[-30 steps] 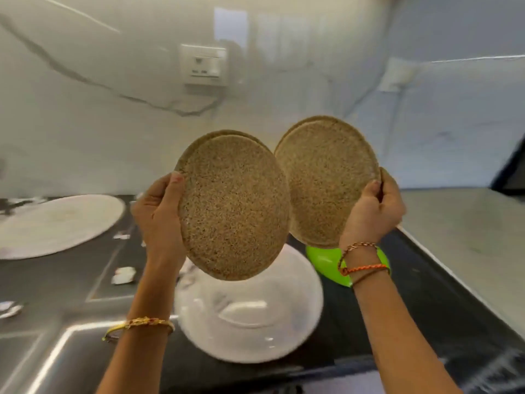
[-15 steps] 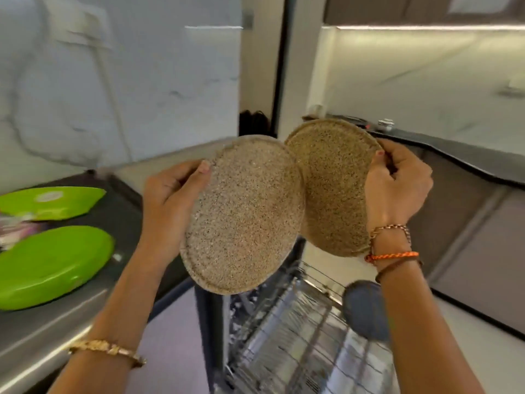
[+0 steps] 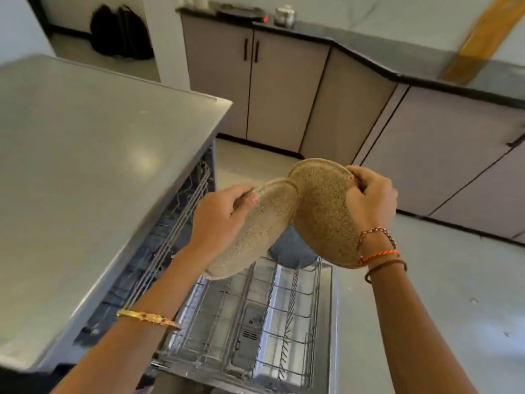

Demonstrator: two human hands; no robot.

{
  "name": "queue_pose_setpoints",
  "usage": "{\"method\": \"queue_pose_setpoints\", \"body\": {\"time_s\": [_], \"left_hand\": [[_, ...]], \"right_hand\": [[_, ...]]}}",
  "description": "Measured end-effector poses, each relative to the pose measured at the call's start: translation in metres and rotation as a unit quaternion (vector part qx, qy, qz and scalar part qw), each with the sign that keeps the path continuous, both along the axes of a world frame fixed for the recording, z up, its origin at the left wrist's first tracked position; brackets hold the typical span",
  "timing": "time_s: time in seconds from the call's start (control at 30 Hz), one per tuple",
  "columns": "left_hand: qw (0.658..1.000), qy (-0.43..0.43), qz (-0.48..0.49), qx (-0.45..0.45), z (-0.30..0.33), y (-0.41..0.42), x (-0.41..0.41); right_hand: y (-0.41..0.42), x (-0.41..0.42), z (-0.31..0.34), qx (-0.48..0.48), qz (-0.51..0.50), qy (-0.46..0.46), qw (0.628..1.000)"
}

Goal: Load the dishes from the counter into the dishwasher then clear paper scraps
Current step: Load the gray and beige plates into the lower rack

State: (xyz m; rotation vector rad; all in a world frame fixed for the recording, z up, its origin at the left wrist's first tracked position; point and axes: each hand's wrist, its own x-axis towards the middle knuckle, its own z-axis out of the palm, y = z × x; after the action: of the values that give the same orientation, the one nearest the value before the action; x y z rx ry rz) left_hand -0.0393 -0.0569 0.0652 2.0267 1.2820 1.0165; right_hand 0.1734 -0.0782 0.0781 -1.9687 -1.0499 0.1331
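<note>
The grey steel-topped counter (image 3: 93,155) fills your left; under it, the open dishwasher's pulled-out wire lower rack (image 3: 250,317) sits near you, below your hands. The dark blue-grey round dish (image 3: 289,251) already stands at the rack's far end. You hold two speckled tan round plates: the left plate (image 3: 258,231) in your left hand (image 3: 218,220), the right plate (image 3: 321,214) in your right hand (image 3: 369,200). Each grip pinches a rim, plates tilted edge-down, probably to drop between tines. The rims overlap; they seem to touch. The blue dish could crowd the far slots. The grey cabinets (image 3: 284,89) stand far off.
</note>
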Motion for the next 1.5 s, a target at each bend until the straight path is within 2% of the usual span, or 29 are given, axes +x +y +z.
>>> {"method": "queue_pose_setpoints", "body": {"time_s": [0.1,0.27,0.4,0.5,0.73,0.93,1.2,1.5], "left_hand": [[0.999,0.041,-0.006,-0.035,-0.049,0.037,0.022],[0.993,0.045,0.008,-0.107,-0.124,0.066,0.046],[0.990,0.028,0.049,-0.132,-0.205,0.089,0.058],[0.989,0.031,0.079,-0.117,-0.257,0.101,0.062],[0.992,0.042,0.102,-0.067,-0.337,0.127,0.085],[0.994,0.042,0.095,-0.046,-0.353,0.131,0.094],[0.998,0.041,0.054,0.000,-0.359,0.133,0.095],[0.996,0.076,0.023,0.038,-0.359,0.130,0.095]], "right_hand": [[0.021,0.021,-0.053,-0.041,0.025,-0.007,0.999],[0.027,0.048,-0.149,-0.130,0.045,-0.013,0.990],[0.052,0.070,-0.229,-0.087,0.004,0.026,0.996],[0.072,0.085,-0.283,-0.080,0.009,0.024,0.996],[0.120,0.117,-0.366,-0.076,0.117,-0.051,0.989],[0.137,0.123,-0.393,-0.110,0.151,-0.056,0.981],[0.143,0.132,-0.386,-0.109,0.191,-0.078,0.973],[0.141,0.140,-0.381,-0.026,0.194,-0.121,0.973]]}}
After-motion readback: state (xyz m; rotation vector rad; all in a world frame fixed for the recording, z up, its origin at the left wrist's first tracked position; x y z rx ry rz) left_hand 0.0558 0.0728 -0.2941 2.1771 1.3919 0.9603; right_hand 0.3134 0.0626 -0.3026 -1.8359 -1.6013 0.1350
